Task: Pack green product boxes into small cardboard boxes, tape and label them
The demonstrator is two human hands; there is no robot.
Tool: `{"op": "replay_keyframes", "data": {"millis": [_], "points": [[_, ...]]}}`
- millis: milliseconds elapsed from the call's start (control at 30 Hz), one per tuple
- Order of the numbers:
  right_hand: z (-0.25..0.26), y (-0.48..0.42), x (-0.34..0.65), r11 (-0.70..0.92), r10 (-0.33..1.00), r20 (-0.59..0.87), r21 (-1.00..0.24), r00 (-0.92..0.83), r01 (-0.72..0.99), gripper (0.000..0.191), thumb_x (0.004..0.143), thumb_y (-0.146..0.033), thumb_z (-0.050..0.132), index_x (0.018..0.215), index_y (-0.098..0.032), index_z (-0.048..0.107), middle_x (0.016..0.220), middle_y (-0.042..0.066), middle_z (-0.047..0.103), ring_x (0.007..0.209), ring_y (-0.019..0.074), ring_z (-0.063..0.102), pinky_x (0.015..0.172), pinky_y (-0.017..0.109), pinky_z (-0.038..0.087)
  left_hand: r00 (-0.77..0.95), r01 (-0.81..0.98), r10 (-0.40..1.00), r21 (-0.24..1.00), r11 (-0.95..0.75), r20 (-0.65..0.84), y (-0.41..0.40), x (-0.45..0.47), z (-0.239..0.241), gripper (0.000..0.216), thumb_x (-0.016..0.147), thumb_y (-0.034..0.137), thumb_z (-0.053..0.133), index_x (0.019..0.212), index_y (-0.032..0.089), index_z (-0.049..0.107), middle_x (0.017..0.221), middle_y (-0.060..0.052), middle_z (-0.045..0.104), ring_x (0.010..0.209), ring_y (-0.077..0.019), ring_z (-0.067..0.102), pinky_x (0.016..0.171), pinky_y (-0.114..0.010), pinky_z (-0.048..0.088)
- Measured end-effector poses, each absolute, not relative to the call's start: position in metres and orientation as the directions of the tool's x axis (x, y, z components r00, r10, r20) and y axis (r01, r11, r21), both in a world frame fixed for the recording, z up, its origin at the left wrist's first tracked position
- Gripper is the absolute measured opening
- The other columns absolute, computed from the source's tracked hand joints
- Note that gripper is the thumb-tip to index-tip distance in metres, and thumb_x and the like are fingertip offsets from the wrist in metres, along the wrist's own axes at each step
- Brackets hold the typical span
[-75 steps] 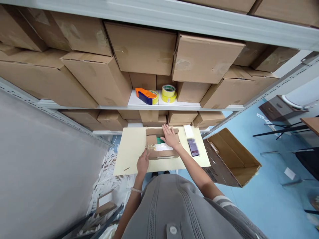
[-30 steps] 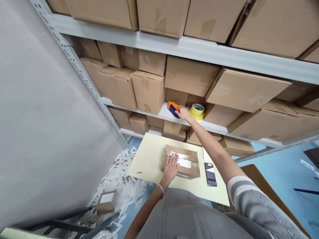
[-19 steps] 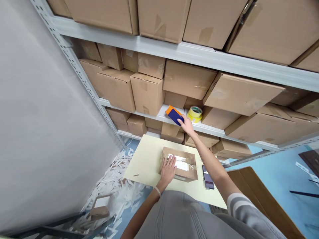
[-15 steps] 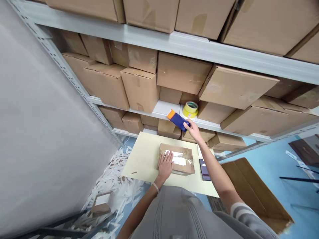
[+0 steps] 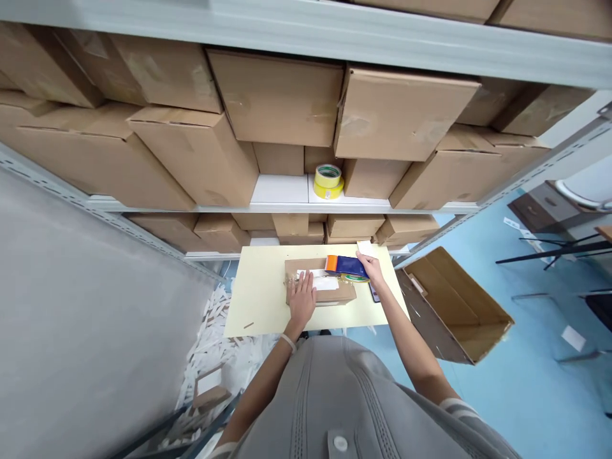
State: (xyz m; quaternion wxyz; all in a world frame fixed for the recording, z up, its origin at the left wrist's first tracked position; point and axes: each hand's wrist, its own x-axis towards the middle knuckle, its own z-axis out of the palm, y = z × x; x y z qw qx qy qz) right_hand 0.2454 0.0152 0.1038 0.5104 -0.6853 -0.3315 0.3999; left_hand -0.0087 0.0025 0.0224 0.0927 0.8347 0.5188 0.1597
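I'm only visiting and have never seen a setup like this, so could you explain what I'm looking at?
There is no machine here: these are a person's own bare hands. One camera, worn on the head, looks forward and down, so you see roughly what the wearer sees.

On the pale table sits a cardboard carton. The left hand lies on its top, fingers spread. The right hand holds an orange-and-blue tape dispenser over the carton's right part; I can't tell whether they touch. A phone lies partly hidden by the right wrist. Beyond, two tape rolls are stacked on a shelf.
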Motion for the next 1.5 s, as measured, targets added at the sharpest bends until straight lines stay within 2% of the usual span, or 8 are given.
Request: {"op": "replay_keyframes", "data": {"millis": [200,367,467,567,667,867,1267,1500], "points": [[0.097,0.019,0.246,-0.188,0.914,-0.076,-0.95,0.398,0.251,0.061,0.067,-0.074,0.056,0.049,-0.021,0.035,0.053,-0.004,0.03,0.055,0.01,0.028,0.051,0.025,0.024,0.408,0.82,0.9,0.372,-0.436,0.155,0.002,-0.008,0.021,0.055,0.097,0.028,0.027,0.15,0.016,0.025,0.155,-0.005,0.03,0.146,-0.0218,0.019,0.121,-0.047,0.007],[0.1,0.019,0.235,-0.126,0.944,0.01,-0.912,0.33,0.39,0.06,0.074,-0.072,0.05,0.05,-0.021,0.03,0.054,-0.004,0.027,0.055,0.0099,0.027,0.051,0.025,0.024,0.356,0.73,0.926,0.579,-0.362,0.129,0.002,-0.008,0.027,0.052,0.096,0.029,0.031,0.146,0.017,0.038,0.153,-0.006,0.036,0.146,-0.0215,0.022,0.121,-0.046,0.005],[0.099,0.021,0.226,-0.112,0.956,0.033,-0.877,0.291,0.468,0.059,0.076,-0.071,0.048,0.049,-0.021,0.032,0.052,-0.003,0.028,0.053,0.0099,0.029,0.051,0.024,0.025,0.24,0.553,0.969,0.811,-0.192,0.066,0.01,-0.003,0.037,0.047,0.097,0.031,0.031,0.139,0.017,0.047,0.15,-0.008,0.041,0.144,-0.0205,0.025,0.121,-0.041,0.012],[0.098,0.023,0.221,-0.1,0.963,0.043,-0.858,0.265,0.504,0.057,0.077,-0.068,0.047,0.049,-0.02,0.037,0.052,-0.003,0.033,0.053,0.0103,0.033,0.052,0.024,0.026,0.126,0.207,0.976,0.967,0.149,-0.177,0.025,0.008,0.048,0.044,0.097,0.033,0.036,0.136,0.018,0.048,0.152,-0.008,0.037,0.144,-0.0182,0.027,0.12,-0.035,0.016],[0.098,0.022,0.223,-0.082,0.968,0.05,-0.864,0.246,0.496,0.055,0.078,-0.066,0.047,0.049,-0.02,0.038,0.053,-0.002,0.033,0.054,0.0108,0.033,0.053,0.024,0.026,0.169,-0.006,0.905,0.918,0.397,-0.39,0.042,0.018,0.056,0.043,0.098,0.034,0.033,0.134,0.017,0.048,0.152,-0.012,0.038,0.139,-0.0203,0.037,0.117,-0.038,0.025],[0.103,0.014,0.23,-0.047,0.977,0.048,-0.902,0.209,0.43,0.053,0.077,-0.064,0.048,0.051,-0.021,0.031,0.055,-0.003,0.025,0.055,0.0101,0.025,0.052,0.024,0.023,0.39,-0.087,0.795,0.84,0.535,-0.465,0.051,0.029,0.062,0.036,0.096,0.035,0.039,0.114,0.014,0.062,0.123,-0.016,0.065,0.113,-0.0242,0.062,0.099,-0.043,0.048],[0.105,0.005,0.239,-0.041,0.978,0.045,-0.915,0.203,0.401,0.057,0.076,-0.071,0.045,0.052,-0.022,0.027,0.056,-0.003,0.023,0.057,0.0104,0.025,0.052,0.024,0.022,0.533,0.001,0.68,0.804,0.594,-0.503,0.045,0.019,0.059,0.014,0.078,0.015,0.061,0.09,0.014,0.069,0.098,-0.013,0.072,0.085,-0.0217,0.067,0.094,-0.044,0.049],[0.106,0.006,0.241,-0.049,0.983,0.03,-0.909,0.181,0.415,0.055,0.077,-0.07,0.043,0.053,-0.022,0.028,0.058,-0.003,0.024,0.058,0.0106,0.026,0.052,0.024,0.024,0.454,0.006,0.785,0.882,0.47,-0.422,0.041,0.029,0.06,0.02,0.074,0.016,0.062,0.091,0.016,0.07,0.108,-0.01,0.072,0.098,-0.0233,0.066,0.091,-0.041,0.051]]}}
